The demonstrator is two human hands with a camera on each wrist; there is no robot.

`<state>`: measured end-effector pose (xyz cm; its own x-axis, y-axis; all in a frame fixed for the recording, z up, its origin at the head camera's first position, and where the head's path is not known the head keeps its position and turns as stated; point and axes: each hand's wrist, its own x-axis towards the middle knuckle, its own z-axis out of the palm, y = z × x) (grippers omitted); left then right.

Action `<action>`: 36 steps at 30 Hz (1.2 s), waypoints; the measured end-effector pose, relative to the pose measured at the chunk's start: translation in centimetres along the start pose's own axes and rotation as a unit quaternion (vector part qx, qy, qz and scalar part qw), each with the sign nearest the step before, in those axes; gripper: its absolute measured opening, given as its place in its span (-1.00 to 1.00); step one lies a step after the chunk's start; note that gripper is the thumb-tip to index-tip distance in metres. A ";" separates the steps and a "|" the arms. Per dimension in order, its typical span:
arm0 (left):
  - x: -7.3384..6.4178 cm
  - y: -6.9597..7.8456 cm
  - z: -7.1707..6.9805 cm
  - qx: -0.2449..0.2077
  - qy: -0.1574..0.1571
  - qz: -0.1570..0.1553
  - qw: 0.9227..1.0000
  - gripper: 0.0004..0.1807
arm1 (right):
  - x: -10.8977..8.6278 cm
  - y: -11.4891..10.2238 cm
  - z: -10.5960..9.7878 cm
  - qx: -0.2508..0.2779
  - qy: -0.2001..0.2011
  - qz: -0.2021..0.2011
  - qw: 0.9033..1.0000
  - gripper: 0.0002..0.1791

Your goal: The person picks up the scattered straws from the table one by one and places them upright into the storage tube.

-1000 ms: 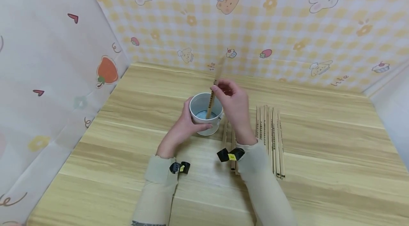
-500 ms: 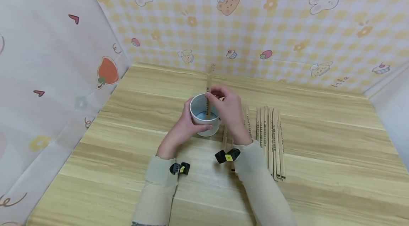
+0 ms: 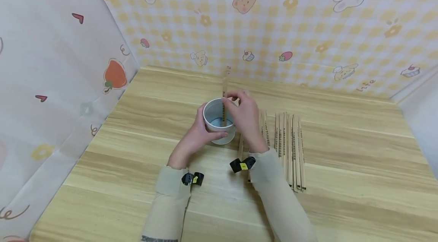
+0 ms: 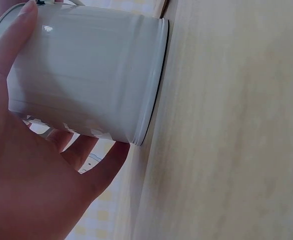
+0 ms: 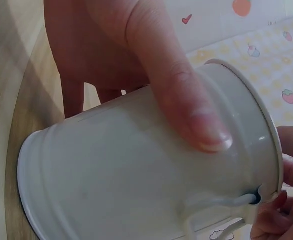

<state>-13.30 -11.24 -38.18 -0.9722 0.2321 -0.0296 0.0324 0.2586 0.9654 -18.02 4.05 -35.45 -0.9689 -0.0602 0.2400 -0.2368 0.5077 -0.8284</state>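
In the head view a small white metal bucket (image 3: 211, 108) stands upright on the wooden table. My left hand (image 3: 196, 133) grips its left side, thumb across the front and the other fingers behind, as the left wrist view also shows. My right hand (image 3: 244, 118) is over the right part of the rim, pinching a slim brown straw in a printed paper wrapper (image 3: 224, 92) between thumb and fingers. The straw stands nearly upright, its lower end inside the bucket near the bottom. In the right wrist view the bucket's wire handle (image 5: 221, 202) hangs at its side.
Several more wrapped straws (image 3: 294, 151) lie side by side on the table (image 3: 349, 151) right of the bucket. Others (image 3: 264, 128) lie closer, partly under my right forearm. A patterned cloth wall (image 3: 267, 33) rises behind, and a white one (image 3: 58, 67) on the left.
The right hand has moved slightly left and down with the straw, which has gone from leaning right to nearly upright in the bucket. The left hand still holds the bucket in place.
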 end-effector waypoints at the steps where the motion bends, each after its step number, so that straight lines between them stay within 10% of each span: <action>1: 0.0 0.1 0.0 0.000 0.001 0.000 1.000 0.10 | 0.0 0.0 0.0 -0.005 0.001 0.004 1.000 -0.74; 30: -0.1 0.1 0.4 0.004 0.009 0.009 1.000 0.10 | 0.1 2.3 -2.3 0.020 -0.054 0.056 0.997 -0.54; 36: 0.9 -2.5 0.2 0.015 0.023 0.010 1.000 0.16 | -0.3 3.5 -3.8 0.027 -0.074 0.069 0.995 -0.48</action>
<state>-14.20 -11.44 -40.69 -0.9808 0.1948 0.0017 0.0576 0.2820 0.9577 -18.24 9.10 -36.52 -0.9914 -0.1208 0.0497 -0.1014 0.4724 -0.8755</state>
